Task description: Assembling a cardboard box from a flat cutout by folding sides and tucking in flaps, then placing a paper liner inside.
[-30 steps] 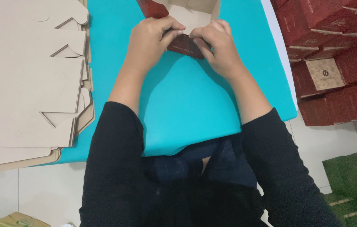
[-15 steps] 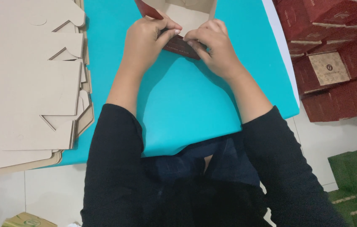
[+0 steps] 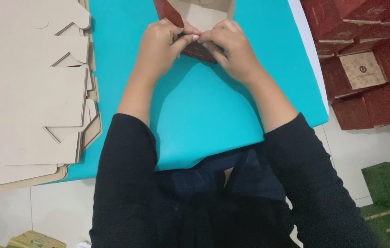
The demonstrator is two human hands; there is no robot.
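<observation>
A dark red cardboard box (image 3: pixel 197 51) with a plain tan inside lies partly folded at the far edge of the turquoise table (image 3: pixel 204 119). My left hand (image 3: pixel 160 46) grips its near flap from the left, and my right hand (image 3: pixel 231 48) pinches the same flap from the right. Thumbs and fingertips of both hands meet over the flap's edge. The top of the box runs out of view.
A tall stack of flat tan box blanks (image 3: pixel 30 87) covers the table's left side. Folded dark red boxes (image 3: pixel 364 64) are piled on the floor at the right. Green boxes (image 3: pixel 387 188) sit at the lower right.
Both hands and the box have shifted slightly toward me and to the left, still pressing the flap. The fingertips have drawn closer together.
</observation>
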